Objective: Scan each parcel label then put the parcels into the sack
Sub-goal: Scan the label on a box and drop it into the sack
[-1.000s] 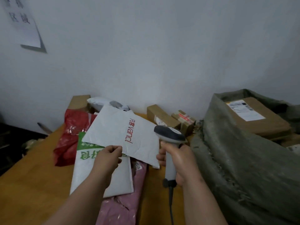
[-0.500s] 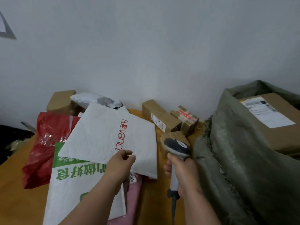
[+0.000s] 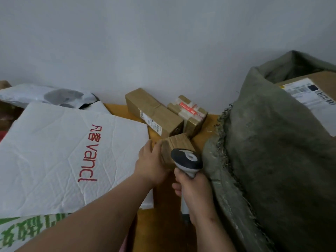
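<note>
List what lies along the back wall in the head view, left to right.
Grey-white plastic mailer → long cardboard box → small taped box → green sack → large labelled box inside it.

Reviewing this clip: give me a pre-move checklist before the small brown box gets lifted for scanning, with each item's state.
1. Left hand on the small brown box: ok, fingers wrap its near side.
2. Right hand gripping the scanner: ok.
3. Label on the small box facing the scanner: cannot tell, none visible.
4. Sack mouth open: ok, a labelled box sits inside.
5. Neighbouring boxes clear of the lift: not ok, long brown box and taped box crowd it.
</note>
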Available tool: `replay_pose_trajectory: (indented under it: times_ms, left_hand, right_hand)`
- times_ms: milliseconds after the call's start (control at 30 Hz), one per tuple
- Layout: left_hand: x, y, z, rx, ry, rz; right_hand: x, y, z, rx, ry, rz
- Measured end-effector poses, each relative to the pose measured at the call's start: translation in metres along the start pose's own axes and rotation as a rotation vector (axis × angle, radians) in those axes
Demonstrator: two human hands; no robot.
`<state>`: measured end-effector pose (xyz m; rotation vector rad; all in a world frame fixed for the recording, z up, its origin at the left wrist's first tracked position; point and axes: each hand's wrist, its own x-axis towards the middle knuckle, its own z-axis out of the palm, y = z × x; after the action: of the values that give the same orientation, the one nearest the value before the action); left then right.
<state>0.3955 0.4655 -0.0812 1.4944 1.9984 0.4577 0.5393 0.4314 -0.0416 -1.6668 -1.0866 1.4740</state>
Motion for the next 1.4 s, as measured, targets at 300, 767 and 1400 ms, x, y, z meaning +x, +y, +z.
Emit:
replay_pose_trajectory:
  times_ms: [300, 767, 1400]
  left_hand:
    - [0.029, -0.008, 0.002, -0.126, 0.062, 0.018]
    - [-0.084, -0.029, -0.069, -1.780, -0.189, -0.625]
    - [-0.213, -0.015, -0.094, -1.549, -0.019, -0.193]
  right_hand:
    - [0.001, 0.005, 0.014, -0.009, 0.045, 0.061]
    - [-0.040, -0.037, 0.020, 0.276, 0.175, -0.241]
    - [-0.134, -0.056, 0.022, 0.349, -0.091, -0.292]
